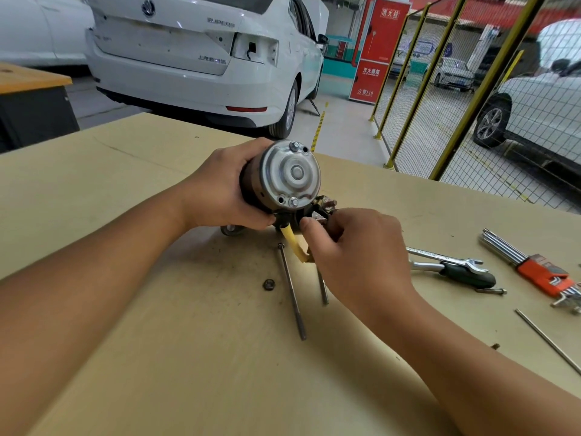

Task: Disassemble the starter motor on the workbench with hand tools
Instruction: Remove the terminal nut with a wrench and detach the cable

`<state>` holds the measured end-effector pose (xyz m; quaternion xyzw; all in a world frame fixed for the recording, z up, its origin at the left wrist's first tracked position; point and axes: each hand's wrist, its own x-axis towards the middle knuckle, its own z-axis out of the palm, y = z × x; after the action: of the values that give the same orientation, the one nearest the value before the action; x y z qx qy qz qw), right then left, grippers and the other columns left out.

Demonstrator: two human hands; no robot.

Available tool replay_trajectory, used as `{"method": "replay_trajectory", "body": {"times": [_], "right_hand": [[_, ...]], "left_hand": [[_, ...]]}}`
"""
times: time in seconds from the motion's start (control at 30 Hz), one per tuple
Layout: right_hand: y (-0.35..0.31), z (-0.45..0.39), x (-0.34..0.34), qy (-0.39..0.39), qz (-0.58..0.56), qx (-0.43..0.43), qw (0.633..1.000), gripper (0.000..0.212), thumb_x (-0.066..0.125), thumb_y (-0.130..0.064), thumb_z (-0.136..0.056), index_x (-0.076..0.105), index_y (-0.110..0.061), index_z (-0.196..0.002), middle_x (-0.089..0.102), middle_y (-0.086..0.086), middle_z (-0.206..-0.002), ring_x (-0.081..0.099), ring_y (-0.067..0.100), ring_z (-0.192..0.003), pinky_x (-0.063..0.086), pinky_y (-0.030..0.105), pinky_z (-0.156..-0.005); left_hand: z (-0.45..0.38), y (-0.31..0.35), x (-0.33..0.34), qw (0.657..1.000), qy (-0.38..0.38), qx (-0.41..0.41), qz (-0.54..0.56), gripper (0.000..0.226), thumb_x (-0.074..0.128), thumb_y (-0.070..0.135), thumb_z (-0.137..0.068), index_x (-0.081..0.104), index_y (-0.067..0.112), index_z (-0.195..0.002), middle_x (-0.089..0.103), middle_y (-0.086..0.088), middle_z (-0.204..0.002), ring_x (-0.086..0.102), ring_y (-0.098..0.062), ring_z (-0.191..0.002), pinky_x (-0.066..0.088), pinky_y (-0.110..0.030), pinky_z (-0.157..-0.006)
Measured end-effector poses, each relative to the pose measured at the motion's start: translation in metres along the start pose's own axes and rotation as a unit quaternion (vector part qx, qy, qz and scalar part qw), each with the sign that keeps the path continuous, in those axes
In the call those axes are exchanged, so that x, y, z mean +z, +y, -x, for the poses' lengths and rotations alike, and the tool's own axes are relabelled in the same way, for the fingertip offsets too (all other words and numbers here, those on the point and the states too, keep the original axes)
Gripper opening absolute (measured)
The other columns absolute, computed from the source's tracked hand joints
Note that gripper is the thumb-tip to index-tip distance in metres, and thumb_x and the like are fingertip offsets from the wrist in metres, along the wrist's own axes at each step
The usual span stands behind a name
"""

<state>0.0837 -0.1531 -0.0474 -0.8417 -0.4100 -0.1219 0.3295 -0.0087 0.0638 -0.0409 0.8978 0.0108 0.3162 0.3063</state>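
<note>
Left to right. The left hand [217, 187] wraps the dark round body of the starter motor [279, 177], fingers curled over its top and thumb beneath, holding it tilted above the workbench [125, 184] with the silver end cap [294, 173] facing the camera. The motor is probably heavy, rigid and smooth-sided; the broad body is the sound place to grasp, not the terminals or the cable. Below the cap, a yellow-sleeved cable [290, 239] hangs from the motor. The right hand [352, 247] reaches in from the lower right, fingertips pinched at the small terminal block [325, 206] just beside the cable; what exactly they grip is hidden. The motor thus lies fully within the left grasp and only at the fingertips of the right. On the bench under the hands lie a loose nut [268, 284] and two long bolts [291, 291], one partly covered by the right hand. Further right rest a spanner [446, 256], a green-handled ratchet [462, 273], a short bolt [492, 291], an orange-holdered set of hex keys [534, 272] and a thin rod [547, 341].
</note>
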Motion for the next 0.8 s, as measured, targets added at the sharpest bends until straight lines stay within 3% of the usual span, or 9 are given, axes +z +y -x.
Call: {"method": "replay_trajectory", "body": {"times": [0.07,0.13,0.23,0.3,0.37,0.5,0.6,0.8], "right_hand": [[0.001,0.001,-0.001,-0.002,-0.026,0.008,1.000,0.047,0.062,-0.052,-0.090,0.059,-0.019,-0.057,0.054,-0.006,-0.052,0.055,0.019,-0.058,0.038,0.030,-0.052],[0.002,0.001,-0.007,0.052,-0.026,-0.040,0.997,0.042,0.063,-0.054,-0.089,0.060,-0.021,-0.062,0.055,-0.008,-0.056,0.054,0.016,-0.060,0.040,0.031,-0.053],[-0.002,-0.004,-0.022,0.117,-0.114,-0.129,0.978,0.033,0.065,-0.056,-0.086,0.068,-0.024,-0.095,0.062,-0.011,-0.084,0.051,0.003,-0.067,0.039,0.027,-0.057],[-0.006,-0.009,-0.027,0.067,-0.099,-0.150,0.981,0.061,0.063,-0.068,-0.083,0.060,-0.028,-0.128,0.060,-0.011,-0.110,0.048,-0.001,-0.079,0.041,0.021,-0.066],[-0.014,-0.014,-0.028,0.008,-0.072,-0.146,0.987,0.082,0.059,-0.080,-0.077,0.046,-0.034,-0.144,0.054,-0.013,-0.122,0.050,0.001,-0.094,0.046,0.025,-0.075],[-0.029,-0.026,-0.027,-0.031,-0.019,-0.140,0.989,0.085,0.062,-0.079,-0.071,0.042,-0.035,-0.141,0.058,-0.010,-0.120,0.054,0.010,-0.102,0.051,0.033,-0.084],[-0.037,-0.033,-0.025,-0.041,-0.014,-0.130,0.991,0.078,0.073,-0.068,-0.070,0.047,-0.034,-0.135,0.060,-0.011,-0.107,0.057,0.011,-0.092,0.055,0.032,-0.077],[-0.049,-0.039,-0.022,-0.035,0.018,-0.116,0.992,0.071,0.061,-0.081,-0.059,0.056,-0.035,-0.113,0.056,-0.016,-0.089,0.055,0.004,-0.080,0.053,0.024,-0.064]], "left_hand": [[0.000,0.000,0.000,1.000,0.002,-0.003,-0.001,0.088,0.083,0.039,-0.051,0.051,0.059,-0.130,0.066,0.029,-0.120,0.063,0.004,-0.114,0.045,-0.006,-0.090],[0.001,0.001,0.001,1.000,0.006,-0.009,-0.004,0.089,0.083,0.037,-0.051,0.051,0.056,-0.131,0.066,0.029,-0.119,0.063,0.004,-0.113,0.045,-0.007,-0.090],[0.003,0.000,0.003,1.000,0.014,-0.015,-0.010,0.090,0.090,0.026,-0.054,0.054,0.046,-0.134,0.069,0.019,-0.119,0.066,-0.005,-0.113,0.054,-0.023,-0.094],[0.004,0.002,0.005,1.000,0.022,-0.016,-0.013,0.087,0.095,0.019,-0.058,0.057,0.036,-0.134,0.071,0.013,-0.117,0.068,-0.010,-0.110,0.056,-0.034,-0.092],[0.004,0.005,0.007,0.999,0.033,-0.014,-0.015,0.085,0.099,0.021,-0.061,0.059,0.029,-0.135,0.071,0.012,-0.116,0.069,-0.010,-0.107,0.057,-0.039,-0.090],[0.003,0.008,0.012,0.999,0.041,-0.012,-0.025,0.081,0.100,0.023,-0.060,0.060,0.021,-0.130,0.071,0.002,-0.112,0.068,-0.026,-0.103,0.056,-0.048,-0.086],[0.003,0.005,0.011,0.998,0.033,-0.013,-0.044,0.081,0.098,0.027,-0.057,0.058,0.031,-0.127,0.068,0.008,-0.110,0.065,-0.022,-0.101,0.055,-0.045,-0.085],[0.002,-0.003,0.002,0.999,0.003,-0.010,-0.037,0.081,0.094,0.043,-0.059,0.052,0.039,-0.128,0.066,0.012,-0.112,0.065,-0.014,-0.101,0.057,-0.041,-0.086]]}}
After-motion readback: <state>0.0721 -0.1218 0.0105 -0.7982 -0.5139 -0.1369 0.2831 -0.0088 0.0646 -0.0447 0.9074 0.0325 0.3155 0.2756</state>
